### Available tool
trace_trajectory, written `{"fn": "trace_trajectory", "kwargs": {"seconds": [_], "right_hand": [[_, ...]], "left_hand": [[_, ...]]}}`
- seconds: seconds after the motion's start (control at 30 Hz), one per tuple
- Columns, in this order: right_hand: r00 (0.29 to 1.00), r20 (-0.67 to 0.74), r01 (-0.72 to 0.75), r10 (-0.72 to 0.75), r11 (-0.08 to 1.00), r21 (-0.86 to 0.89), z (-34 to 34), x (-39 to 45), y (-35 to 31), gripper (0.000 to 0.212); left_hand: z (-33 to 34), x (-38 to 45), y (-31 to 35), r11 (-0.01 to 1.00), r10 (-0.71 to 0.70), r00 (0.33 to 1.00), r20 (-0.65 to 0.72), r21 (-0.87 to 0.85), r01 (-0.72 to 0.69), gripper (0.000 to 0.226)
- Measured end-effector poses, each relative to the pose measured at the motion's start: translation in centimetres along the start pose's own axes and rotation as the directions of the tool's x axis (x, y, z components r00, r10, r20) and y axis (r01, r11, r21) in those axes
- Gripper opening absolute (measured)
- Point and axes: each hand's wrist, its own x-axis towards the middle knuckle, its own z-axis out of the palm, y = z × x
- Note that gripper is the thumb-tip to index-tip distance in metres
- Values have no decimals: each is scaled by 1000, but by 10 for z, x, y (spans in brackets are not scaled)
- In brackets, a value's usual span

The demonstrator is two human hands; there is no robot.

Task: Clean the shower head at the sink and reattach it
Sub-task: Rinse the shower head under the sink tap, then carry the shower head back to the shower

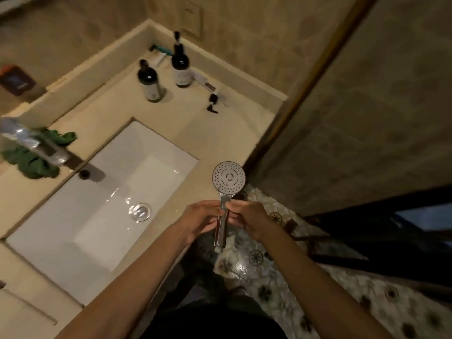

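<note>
Both forearms reach forward; left hand (203,217) and right hand (249,220) hold shower head (228,178) by its handle, fingers curled round it, face up, just right of sink (61,211). Step judged: inspection. Next: carry to hose, screw on

One chrome hand-held shower head (228,178) with a round perforated face; two hands — left hand (200,217) and right hand (249,220); two dark pump bottles with pale labels (149,80) (180,62); one white rectangular sink (73,216); one crumpled green cloth (31,160) on the beige surface (195,128).
</note>
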Motion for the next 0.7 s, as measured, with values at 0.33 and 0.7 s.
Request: {"fn": "trace_trajectory", "kwargs": {"seconds": [0.33,0.7], "right_hand": [[940,-342,105,8,945,309,-117,-110,62,25],[806,-592,324,4,834,446,-208,-240,152,16]], "left_hand": [[131,12,-70,960,-157,979,128,254,121,39],[268,-13,-163,831,-294,920,260,546,111,32]]}}
